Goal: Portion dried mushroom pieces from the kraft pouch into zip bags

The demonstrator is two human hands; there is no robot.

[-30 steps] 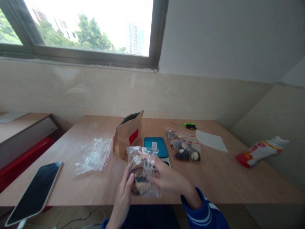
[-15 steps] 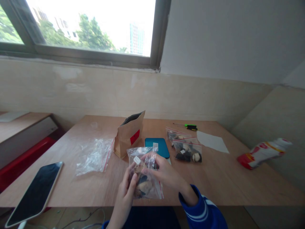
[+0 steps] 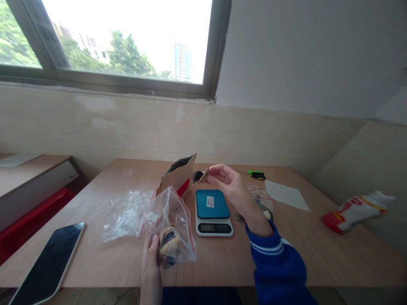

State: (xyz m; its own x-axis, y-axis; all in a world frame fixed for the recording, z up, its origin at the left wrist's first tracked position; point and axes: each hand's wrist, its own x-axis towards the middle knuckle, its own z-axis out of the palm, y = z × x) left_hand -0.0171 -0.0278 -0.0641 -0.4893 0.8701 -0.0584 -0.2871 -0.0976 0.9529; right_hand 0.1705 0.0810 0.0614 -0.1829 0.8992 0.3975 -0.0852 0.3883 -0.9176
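Observation:
My left hand (image 3: 151, 254) grips a clear zip bag (image 3: 182, 231) with tan and dark dried pieces in its bottom. The bag's mouth looks open. Raised above the back of a blue-topped kitchen scale (image 3: 212, 204), my right hand (image 3: 228, 180) pinches a small brown and black dried piece (image 3: 201, 175). Nothing lies on the scale's plate except a small white label. Behind the held bag stands a brown paper bag (image 3: 171, 178) with a red label, its top open. Filled zip bags (image 3: 265, 205) lie partly hidden behind my right forearm.
Crumpled clear bags (image 3: 125, 216) lie left of centre, and a phone (image 3: 47, 262) at the front left. Toward the right are a green and black tool (image 3: 257, 175), a white paper sheet (image 3: 286, 195) and a red and white bottle (image 3: 358, 212). A wall and window are behind the table.
My right hand has left the zip bag and moved up and right with a dried piece. My left hand has shifted left and down with the bag, uncovering the scale's front.

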